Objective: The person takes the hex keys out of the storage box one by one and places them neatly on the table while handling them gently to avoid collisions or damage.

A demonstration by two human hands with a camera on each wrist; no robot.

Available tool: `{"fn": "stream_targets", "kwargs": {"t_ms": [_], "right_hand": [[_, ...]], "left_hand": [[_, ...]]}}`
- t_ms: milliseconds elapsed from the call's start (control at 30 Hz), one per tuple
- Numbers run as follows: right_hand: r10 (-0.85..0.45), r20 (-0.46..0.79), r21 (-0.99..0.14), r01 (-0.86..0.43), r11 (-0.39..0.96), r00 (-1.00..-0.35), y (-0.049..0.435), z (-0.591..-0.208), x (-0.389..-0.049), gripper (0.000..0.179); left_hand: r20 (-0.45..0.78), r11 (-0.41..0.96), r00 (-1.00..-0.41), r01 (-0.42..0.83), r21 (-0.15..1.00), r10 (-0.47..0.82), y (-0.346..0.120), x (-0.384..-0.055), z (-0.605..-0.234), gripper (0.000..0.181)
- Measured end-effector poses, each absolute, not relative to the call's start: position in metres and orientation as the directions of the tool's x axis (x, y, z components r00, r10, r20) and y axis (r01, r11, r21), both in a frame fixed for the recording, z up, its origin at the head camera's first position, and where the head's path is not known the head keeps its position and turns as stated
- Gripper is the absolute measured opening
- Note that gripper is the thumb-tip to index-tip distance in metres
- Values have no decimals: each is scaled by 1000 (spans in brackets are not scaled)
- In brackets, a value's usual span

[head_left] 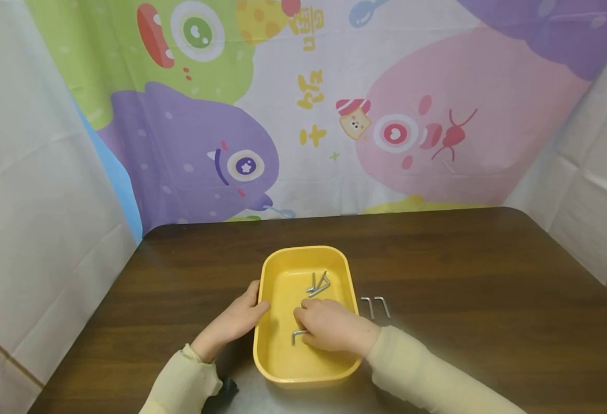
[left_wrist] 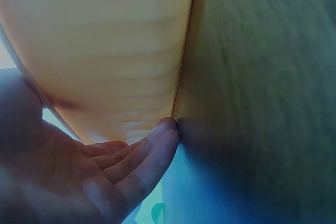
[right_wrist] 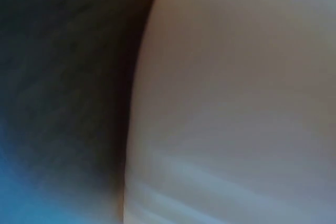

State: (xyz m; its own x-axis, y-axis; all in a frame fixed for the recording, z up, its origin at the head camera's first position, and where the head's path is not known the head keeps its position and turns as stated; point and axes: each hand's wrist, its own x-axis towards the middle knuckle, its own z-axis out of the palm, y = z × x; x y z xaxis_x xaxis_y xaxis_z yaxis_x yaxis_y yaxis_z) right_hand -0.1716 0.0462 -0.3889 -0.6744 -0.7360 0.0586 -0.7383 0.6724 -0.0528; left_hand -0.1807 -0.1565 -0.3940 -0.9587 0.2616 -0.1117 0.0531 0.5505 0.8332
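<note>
A yellow plastic bin (head_left: 277, 368) stands on the table, several silver hex keys (head_left: 319, 286) lying in a loose group toward its far end. My left hand (head_left: 238, 316) holds the bin's left side, thumb over the rim. In the left wrist view its fingers (left_wrist: 142, 163) lie along the outer wall, down by the tabletop. Reaching over the right rim, my right hand (head_left: 334, 325) has curled fingers low inside the bin. It pinches one L-shaped hex key (head_left: 294, 337), whose bent end sticks out on the thumb side; the fingertips are partly hidden.
Two more hex keys (head_left: 378, 307) lie side by side on the dark wood table (head_left: 469, 287), just right of the bin. A small black object (head_left: 228, 388) shows beside the left sleeve. Behind the table hangs a cartoon-printed cloth (head_left: 313, 172). The right wrist view shows the bin's outer wall (right_wrist: 226, 103).
</note>
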Motion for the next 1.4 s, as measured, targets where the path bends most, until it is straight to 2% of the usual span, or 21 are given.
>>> {"fn": "stream_targets", "kwargs": {"t_ms": [233, 733, 1133, 1400], "right_hand": [[-764, 69, -84, -767, 636, -642, 45, -390, -172, 19], [-734, 54, -96, -735, 671, -677, 49, -389, -171, 18], [-695, 127, -167, -706, 688, -707, 54, -383, -171, 14], [-674, 252, -180, -718, 672, -694, 62, -378, -173, 11]], "left_hand": [[-109, 552, -959, 57, 832, 263, -157, -181, -394, 47], [-103, 562, -963, 58, 825, 250, -156, -181, -394, 47], [-105, 558, -961, 57, 828, 254, -156, -179, -393, 47], [-106, 558, -963, 53, 828, 249, -156, -180, -395, 47]]}}
